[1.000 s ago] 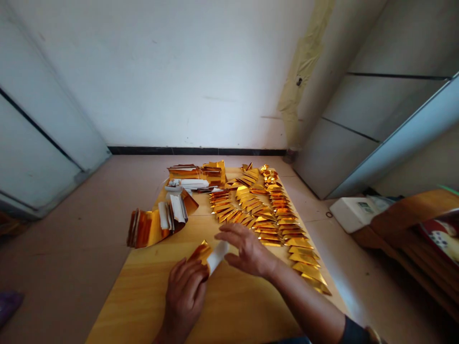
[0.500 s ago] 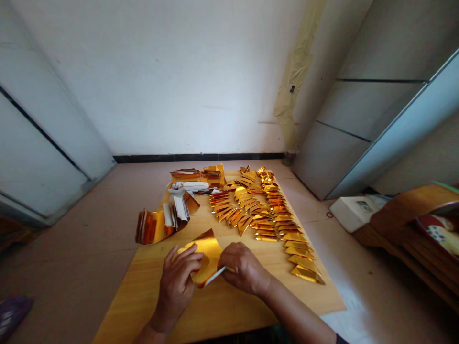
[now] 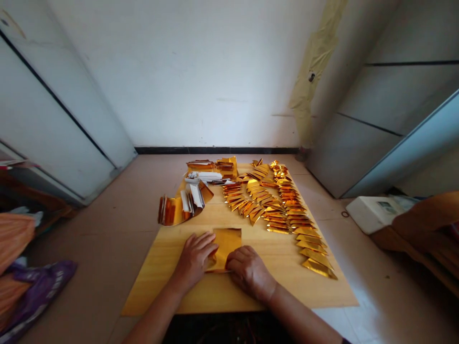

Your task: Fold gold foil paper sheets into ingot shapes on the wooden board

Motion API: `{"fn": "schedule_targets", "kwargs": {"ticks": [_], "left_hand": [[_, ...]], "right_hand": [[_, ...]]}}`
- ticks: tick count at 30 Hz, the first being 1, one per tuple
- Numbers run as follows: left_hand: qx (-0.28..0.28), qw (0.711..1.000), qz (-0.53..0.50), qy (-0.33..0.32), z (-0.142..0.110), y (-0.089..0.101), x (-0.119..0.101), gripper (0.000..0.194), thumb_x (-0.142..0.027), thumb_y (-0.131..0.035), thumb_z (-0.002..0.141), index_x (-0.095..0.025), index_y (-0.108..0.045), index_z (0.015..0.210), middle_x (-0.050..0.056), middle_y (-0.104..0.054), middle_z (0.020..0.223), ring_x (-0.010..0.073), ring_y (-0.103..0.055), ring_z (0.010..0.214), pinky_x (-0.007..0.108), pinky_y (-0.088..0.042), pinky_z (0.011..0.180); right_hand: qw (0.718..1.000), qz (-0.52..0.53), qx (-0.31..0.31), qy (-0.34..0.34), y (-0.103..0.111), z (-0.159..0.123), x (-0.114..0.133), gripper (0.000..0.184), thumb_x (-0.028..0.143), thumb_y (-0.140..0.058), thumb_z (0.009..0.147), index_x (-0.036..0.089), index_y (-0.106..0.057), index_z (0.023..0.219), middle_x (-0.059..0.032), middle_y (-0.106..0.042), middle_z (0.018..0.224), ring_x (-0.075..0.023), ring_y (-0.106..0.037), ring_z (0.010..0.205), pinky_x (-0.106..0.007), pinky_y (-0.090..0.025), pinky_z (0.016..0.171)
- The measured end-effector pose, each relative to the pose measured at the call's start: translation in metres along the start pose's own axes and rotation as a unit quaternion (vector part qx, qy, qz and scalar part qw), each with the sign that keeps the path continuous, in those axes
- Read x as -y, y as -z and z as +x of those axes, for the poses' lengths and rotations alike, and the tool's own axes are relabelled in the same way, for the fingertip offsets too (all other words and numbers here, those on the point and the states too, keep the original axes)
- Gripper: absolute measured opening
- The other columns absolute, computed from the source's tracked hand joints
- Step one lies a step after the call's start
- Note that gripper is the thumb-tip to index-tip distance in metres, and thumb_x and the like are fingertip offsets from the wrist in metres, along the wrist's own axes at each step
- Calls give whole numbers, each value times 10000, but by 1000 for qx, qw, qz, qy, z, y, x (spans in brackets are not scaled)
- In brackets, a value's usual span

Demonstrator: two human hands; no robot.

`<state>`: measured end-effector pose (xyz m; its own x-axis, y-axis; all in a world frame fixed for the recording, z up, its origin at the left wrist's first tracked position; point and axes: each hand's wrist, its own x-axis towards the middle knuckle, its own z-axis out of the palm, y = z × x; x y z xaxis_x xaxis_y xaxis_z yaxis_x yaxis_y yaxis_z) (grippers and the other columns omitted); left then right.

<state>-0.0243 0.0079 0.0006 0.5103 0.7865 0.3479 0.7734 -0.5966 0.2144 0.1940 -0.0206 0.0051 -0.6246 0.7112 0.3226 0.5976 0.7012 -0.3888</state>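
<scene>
A square sheet of gold foil paper (image 3: 230,241) lies on the wooden board in front of me, its near edge slightly raised. My left hand (image 3: 196,255) rests over the sheet's left side with its fingers stretched out and lying on it. At the near right corner, my right hand (image 3: 251,271) is closed, its curled fingers on the paper's edge; the fingertips are partly hidden. Both hands are low over the board, with the sheet between them.
Folded gold foil pieces (image 3: 311,246) stand in curved rows along the board's right side. Bundles of foil paper (image 3: 172,211) and white paper stacks (image 3: 196,195) lie at the far left. The wooden board (image 3: 150,286) sits above a tiled floor. A purple bag (image 3: 46,286) lies at left.
The foil sheet has gone from tilted, with a white edge showing, to flat and square on the board. Both hands have lowered with it. My view has shifted left.
</scene>
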Motion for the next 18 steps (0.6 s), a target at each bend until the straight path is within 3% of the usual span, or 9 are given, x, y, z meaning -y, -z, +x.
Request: {"fn": "schedule_targets", "kwargs": {"ticks": [7, 9, 11, 13, 15, 18], "left_hand": [[45, 999, -25, -4, -10, 5, 1, 570, -53, -482, 709, -290, -560, 1221, 62, -513, 1355, 254, -451, 1259, 533, -309, 1050], [9, 999, -48, 5, -10, 1, 3, 524, -108, -518, 731, -279, -552, 1224, 65, -509, 1353, 258, -453, 1252, 507, -338, 1046], [-74, 993, -77, 57, -9, -3, 3, 452, -195, -534, 786, -247, -529, 1235, 83, -541, 1299, 245, -496, 1197, 449, -410, 1002], [-189, 964, -99, 159, -7, -4, -2, 422, -269, -522, 833, -208, -489, 1250, 99, -578, 1199, 228, -550, 1104, 406, -471, 936], [-284, 924, -105, 235, -5, 0, -13, 435, -302, -543, 833, -187, -467, 1245, 101, -575, 1124, 223, -573, 1015, 390, -508, 861], [-322, 931, -81, 153, -1, 9, -35, 419, -233, -590, 802, -191, -487, 1206, 103, -554, 1117, 239, -540, 1065, 417, -486, 907]], "right_hand": [[996, 79, -25, -18, 4, -3, 0, 97, 190, -524, 850, 196, -619, 868, -44, -638, 878, -169, -548, 875, -312, -385, 827], [987, 140, -59, -49, 5, 0, 2, 145, 207, -487, 875, 188, -629, 855, -57, -631, 885, -158, -558, 852, -283, -409, 791], [960, 223, -122, -115, 6, 4, 4, 160, 250, -504, 869, 185, -636, 806, -55, -611, 883, -146, -557, 816, -247, -427, 723], [905, 305, -210, -208, 7, 11, 6, 173, 301, -572, 821, 184, -615, 702, -21, -568, 770, -135, -535, 737, -225, -421, 644], [830, 385, -281, -291, 8, 20, 8, 214, 334, -612, 781, 182, -578, 634, 20, -501, 633, -116, -485, 635, -215, -398, 578], [702, 522, -327, -357, 7, 33, 14, 200, 366, -652, 733, 176, -589, 728, 41, -520, 606, -94, -447, 551, -199, -377, 501]]}}
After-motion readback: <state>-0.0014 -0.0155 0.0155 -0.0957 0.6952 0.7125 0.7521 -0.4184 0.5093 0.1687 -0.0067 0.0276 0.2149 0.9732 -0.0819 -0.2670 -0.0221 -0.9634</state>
